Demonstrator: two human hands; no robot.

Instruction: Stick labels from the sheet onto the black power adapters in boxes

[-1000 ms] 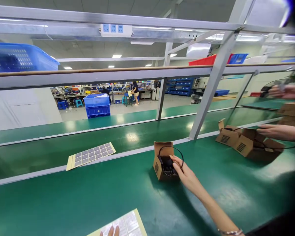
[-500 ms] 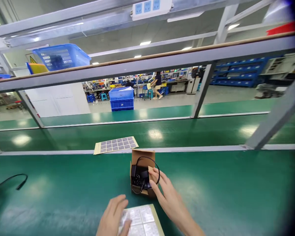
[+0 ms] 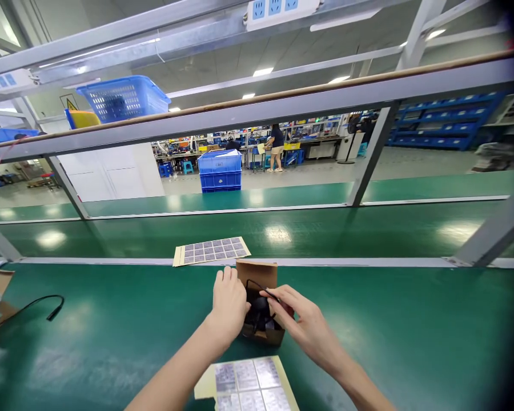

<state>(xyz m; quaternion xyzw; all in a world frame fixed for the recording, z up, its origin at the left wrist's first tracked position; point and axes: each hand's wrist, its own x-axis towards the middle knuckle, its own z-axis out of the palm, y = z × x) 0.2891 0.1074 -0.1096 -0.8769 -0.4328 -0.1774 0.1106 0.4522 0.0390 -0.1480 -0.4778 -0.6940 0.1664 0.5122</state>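
A small brown cardboard box (image 3: pixel 257 273) stands with its lid up on the green bench, a black cable (image 3: pixel 253 282) and a black adapter-like part (image 3: pixel 260 308) inside. My left hand (image 3: pixel 230 299) is closed at the box's left side, its fingers bent over that edge; the thumb reaches inside. My right hand (image 3: pixel 302 317) pinches the black cable between thumb and fingers at the box's right side. Nearer to me lies a sheet of silvery square labels (image 3: pixel 246 377), below both hands. Another label sheet (image 3: pixel 214 251) rests behind the box, across the bench's rear strip.
At the left, an open carton (image 3: pixel 0 282) holds white wrapping, and a black cable end (image 3: pixel 55 311) trails from it. Metal posts (image 3: pixel 372 154) carry a shelf with a blue basket (image 3: pixel 126 97). Beyond are stacked blue crates (image 3: pixel 220 171) and a standing person (image 3: pixel 276 147).
My left hand has left the near label sheet and moved up to the box's left side. My right hand has shifted from the box's flap to pinch the cable.
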